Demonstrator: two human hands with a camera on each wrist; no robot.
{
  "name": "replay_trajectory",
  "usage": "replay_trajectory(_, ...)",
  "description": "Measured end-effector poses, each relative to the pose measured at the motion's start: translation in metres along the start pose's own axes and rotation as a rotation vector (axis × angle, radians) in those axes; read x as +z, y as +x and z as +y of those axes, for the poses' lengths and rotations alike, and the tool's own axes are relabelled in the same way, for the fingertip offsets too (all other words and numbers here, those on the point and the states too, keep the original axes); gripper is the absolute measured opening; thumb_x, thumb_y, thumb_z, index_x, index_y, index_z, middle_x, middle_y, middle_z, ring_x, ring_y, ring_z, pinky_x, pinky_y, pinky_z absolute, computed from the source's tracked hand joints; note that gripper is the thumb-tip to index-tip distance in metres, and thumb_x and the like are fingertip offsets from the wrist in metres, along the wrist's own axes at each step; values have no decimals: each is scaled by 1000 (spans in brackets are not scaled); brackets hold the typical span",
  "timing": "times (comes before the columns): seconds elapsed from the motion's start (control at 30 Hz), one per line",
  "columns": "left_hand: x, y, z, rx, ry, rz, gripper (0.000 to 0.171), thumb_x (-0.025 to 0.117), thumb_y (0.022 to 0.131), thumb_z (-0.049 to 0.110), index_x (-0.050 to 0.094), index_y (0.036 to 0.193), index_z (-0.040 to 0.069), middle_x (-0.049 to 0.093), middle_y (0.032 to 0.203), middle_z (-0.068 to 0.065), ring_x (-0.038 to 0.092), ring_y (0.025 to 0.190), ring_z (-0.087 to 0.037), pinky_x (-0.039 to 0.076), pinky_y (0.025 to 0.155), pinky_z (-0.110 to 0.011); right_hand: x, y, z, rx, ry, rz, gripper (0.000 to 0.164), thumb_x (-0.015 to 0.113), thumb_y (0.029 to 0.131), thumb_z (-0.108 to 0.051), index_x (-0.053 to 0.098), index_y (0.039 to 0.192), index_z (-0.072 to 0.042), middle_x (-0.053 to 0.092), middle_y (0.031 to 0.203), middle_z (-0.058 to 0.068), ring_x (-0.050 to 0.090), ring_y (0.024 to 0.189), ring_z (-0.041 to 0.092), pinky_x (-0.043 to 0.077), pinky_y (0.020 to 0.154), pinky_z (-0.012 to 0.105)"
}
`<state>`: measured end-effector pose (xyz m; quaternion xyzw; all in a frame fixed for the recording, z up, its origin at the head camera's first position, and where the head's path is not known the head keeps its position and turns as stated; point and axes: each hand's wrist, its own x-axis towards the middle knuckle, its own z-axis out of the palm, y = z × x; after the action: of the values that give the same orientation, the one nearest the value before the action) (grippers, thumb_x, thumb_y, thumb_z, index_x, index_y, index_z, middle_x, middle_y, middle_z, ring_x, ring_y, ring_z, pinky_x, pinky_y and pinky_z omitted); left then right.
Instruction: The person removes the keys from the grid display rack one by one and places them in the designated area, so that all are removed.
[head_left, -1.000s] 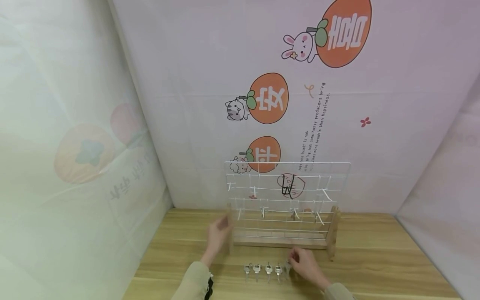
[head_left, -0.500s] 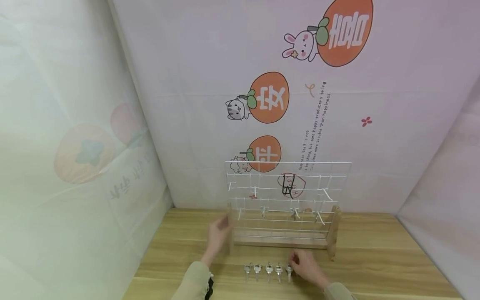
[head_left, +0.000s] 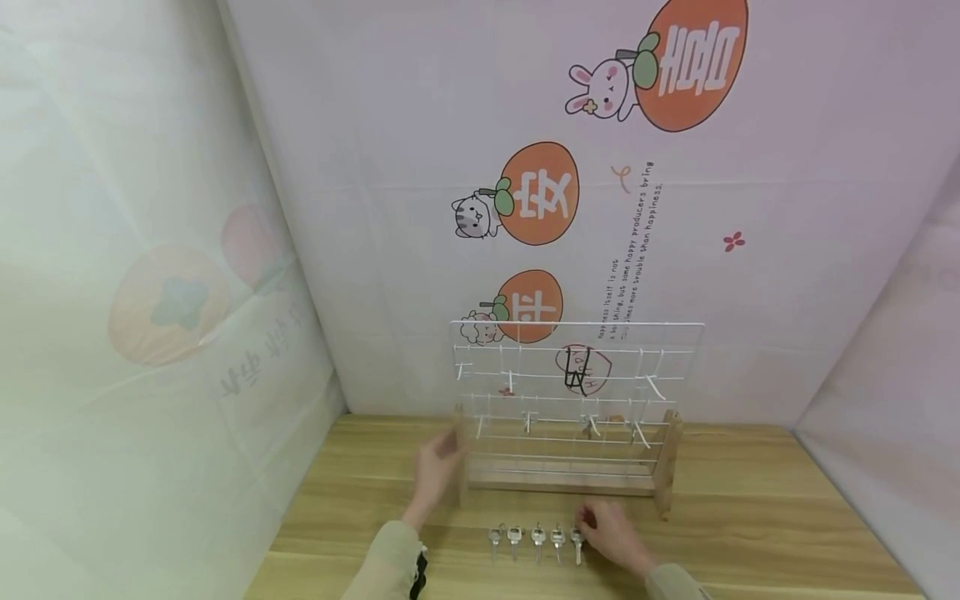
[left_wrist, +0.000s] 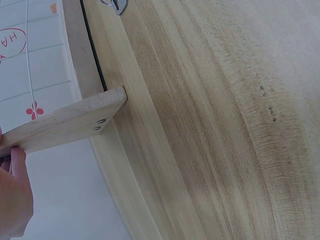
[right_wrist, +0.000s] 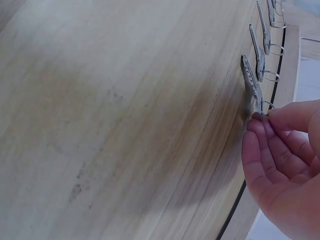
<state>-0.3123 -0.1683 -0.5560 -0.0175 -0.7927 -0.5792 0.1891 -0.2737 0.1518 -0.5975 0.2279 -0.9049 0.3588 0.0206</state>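
Note:
My left hand [head_left: 437,468] grips the left wooden side post of a white wire-grid rack [head_left: 562,483]. In the left wrist view, the thumb and fingers of that hand [left_wrist: 15,197] bend round the wooden post [left_wrist: 65,122]. At the right end of a row of silver keys, my right hand [head_left: 613,533] pinches a key [head_left: 577,546] by its head, near the ring. The right wrist view shows this key [right_wrist: 251,85] with its blade by the tabletop, the thumb and forefinger at its ring end. Several other keys [head_left: 537,542] lie side by side to its left.
White hooks [head_left: 655,388] stick out from the rack, and small metal things hang on some lower ones. A black wire piece [head_left: 575,371] sits higher up on the grid. Behind stands a printed cloth wall [head_left: 390,250]. Wood-grain tabletop [head_left: 780,517] stretches out to the right.
The rightmost key, blurred and tilted a second ago, now lines up with the others, my right fingers still at its head. The left hand stays on the post.

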Motion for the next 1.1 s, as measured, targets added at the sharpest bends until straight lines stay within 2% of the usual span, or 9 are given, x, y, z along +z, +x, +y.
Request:
replay_trajectory(0.23,0,0,0,-13,-26,-10,44,75,86,14,64,127,2,70,122,-20,69,111,-35,60,94,-37,-1,-1,-2,-10,-30,-1,6,69,82,1,66,83,-3,68,75,0,49,65,-5,44,54,14)
replay_trajectory(0.57,-1,1,-2,-1,-29,-21,45,75,86,10,62,127,-3,68,124,-23,67,112,-37,59,95,-40,-1,-1,-3,-21,-10,6,6,69,83,2,65,84,-3,69,76,1,51,66,-5,46,55,15)
replay_trajectory(0.8,0,2,-1,9,-24,-16,45,75,86,10,62,126,-5,67,123,-26,67,112,-40,58,96,-42,-1,2,-2,-135,16,102,10,71,79,4,63,84,-1,68,74,3,53,64,-7,49,54,14)
replay_trajectory(1.1,1,1,0,17,-18,-2,42,74,86,7,63,125,-5,68,122,-25,68,111,-39,59,95,-43,-7,9,-15,-4,19,75,13,71,82,1,65,93,-3,71,84,4,63,70,4,55,62,16)
